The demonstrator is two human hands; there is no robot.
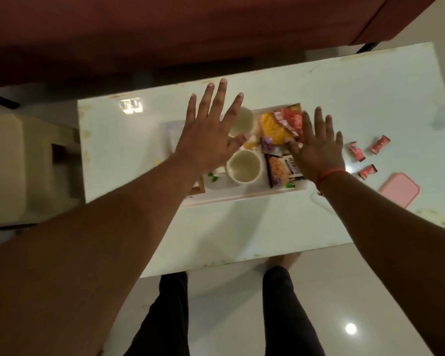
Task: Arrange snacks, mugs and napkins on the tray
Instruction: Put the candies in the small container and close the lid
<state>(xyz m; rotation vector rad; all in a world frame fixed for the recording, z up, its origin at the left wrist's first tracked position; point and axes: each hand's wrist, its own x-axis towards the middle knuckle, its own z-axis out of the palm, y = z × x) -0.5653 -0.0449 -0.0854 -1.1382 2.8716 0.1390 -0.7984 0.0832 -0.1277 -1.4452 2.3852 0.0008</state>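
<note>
A white tray (242,197) lies on the table under both my hands. It holds two cream mugs, one near (244,167) and one far (244,122), partly hidden. Beside them lie a yellow and red snack bag (278,124) and a dark peanut packet (283,169). My left hand (208,134) hovers over the tray's left part, fingers spread, holding nothing. My right hand (316,147) is spread flat over the tray's right side, above the snack packets, holding nothing. A pale napkin-like sheet (168,129) shows left of my left hand.
Three small red wrapped sweets (356,151) (380,144) (367,172) lie on the white table (242,235) right of the tray. A pink lid (400,192) rests further right. A red sofa (165,29) stands beyond the table. My legs are below the near edge.
</note>
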